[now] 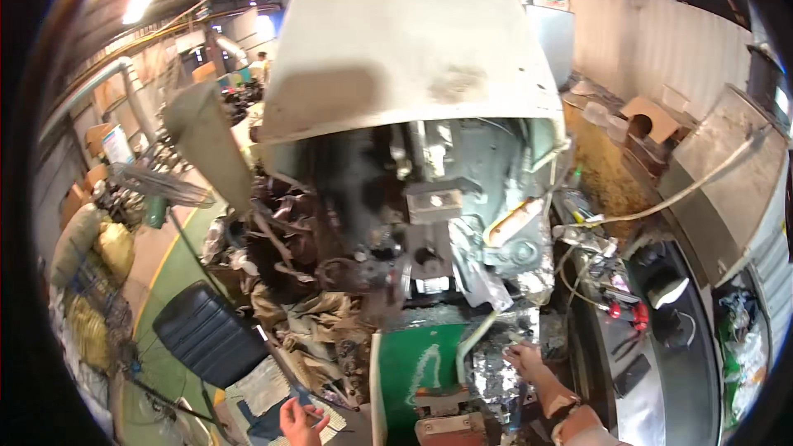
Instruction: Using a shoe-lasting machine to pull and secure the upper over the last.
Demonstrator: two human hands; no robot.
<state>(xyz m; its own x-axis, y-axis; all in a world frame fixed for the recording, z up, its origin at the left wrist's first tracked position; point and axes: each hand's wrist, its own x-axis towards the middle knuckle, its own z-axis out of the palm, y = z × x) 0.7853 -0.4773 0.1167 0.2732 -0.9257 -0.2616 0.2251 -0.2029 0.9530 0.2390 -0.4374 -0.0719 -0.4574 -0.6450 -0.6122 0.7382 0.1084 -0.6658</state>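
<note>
A large machine with a pale hood (pixel 413 41) stands in front of me, its dark working space holding a metal block (pixel 434 205). Low at the picture's edge, my left hand (pixel 301 424) is closed, with what looks like a small thin metal piece between thumb and fingers. My right hand (pixel 526 358) reaches over a shiny, stained metal surface (pixel 496 376) right of the green panel (pixel 425 363). Its fingers look apart, and I make out nothing in them. Nearer to me, between the hands, is a worn reddish-grey metal block (pixel 450 425).
A black padded seat (pixel 206 334) stands at left beside crumpled brown cloth or paper (pixel 310 326). At right, a dark bench (pixel 677 363) carries a red-handled tool (pixel 632 315) and other items. A pale hose (pixel 661 205) crosses above it. Sacks (pixel 116 248) lie far left.
</note>
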